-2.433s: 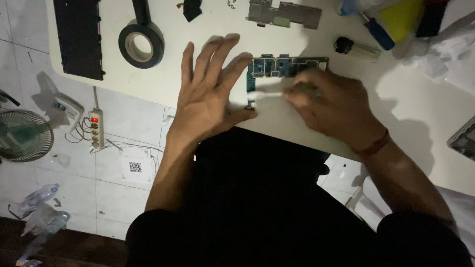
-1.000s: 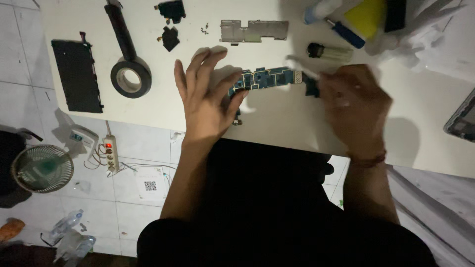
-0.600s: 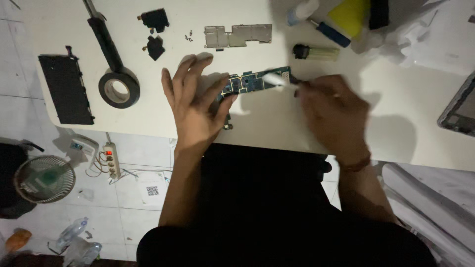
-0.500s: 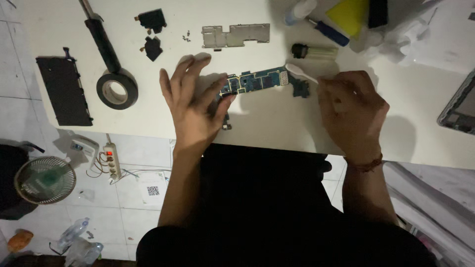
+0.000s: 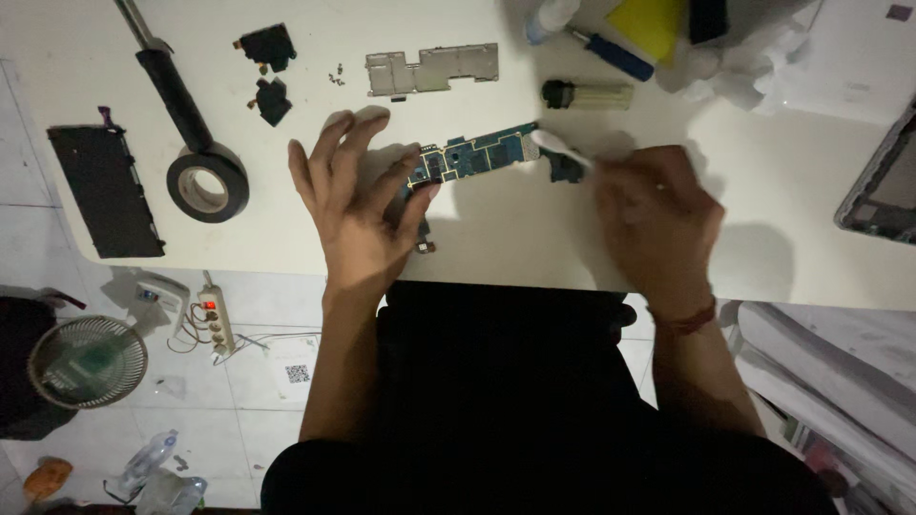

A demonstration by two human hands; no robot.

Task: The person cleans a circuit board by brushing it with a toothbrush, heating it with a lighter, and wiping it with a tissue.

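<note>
Blue circuit board pinned by left hand fingers, right hand pinching white swab, near table edge

- One blue-green circuit board, near the middle of the tabletop.
- One white-tipped swab, its tip at the board's right end.
- One roll of black tape, towards the tabletop's left edge.
- One flat black rectangular panel, at the left edge.
- One grey metal shield plate, near the far edge.
- Two small black plastic parts, far left.
- One blue-handled screwdriver, far edge.
- Two hands: left hand, right hand.
</note>
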